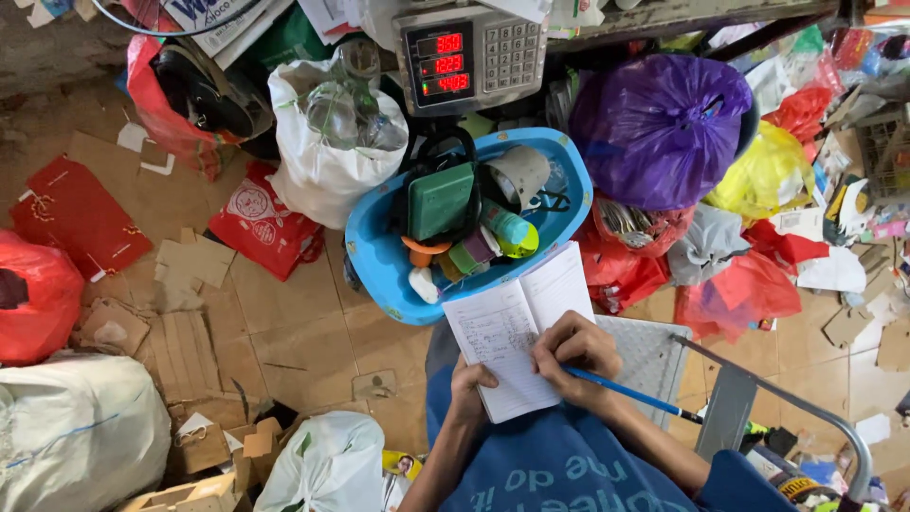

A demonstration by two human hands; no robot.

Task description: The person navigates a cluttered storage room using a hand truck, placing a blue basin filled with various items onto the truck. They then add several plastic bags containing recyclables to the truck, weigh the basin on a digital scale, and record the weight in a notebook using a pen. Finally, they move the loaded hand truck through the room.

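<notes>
An open white notebook (519,322) with handwriting on its left page rests on my lap. My left hand (471,384) grips its lower left edge. My right hand (573,356) lies on the right page, holding a blue pen (630,393) whose tip touches the paper. Just beyond the notebook sits a blue oval plastic tub (374,248) on the floor, filled with a green box (440,200), bottles and other small items.
A digital scale (469,52) with red digits stands above the tub. Around it lie a white bag of bottles (327,142), a purple bag (659,128), red and yellow bags, a white sack (76,431), flattened cardboard (180,351) and a metal frame (787,398).
</notes>
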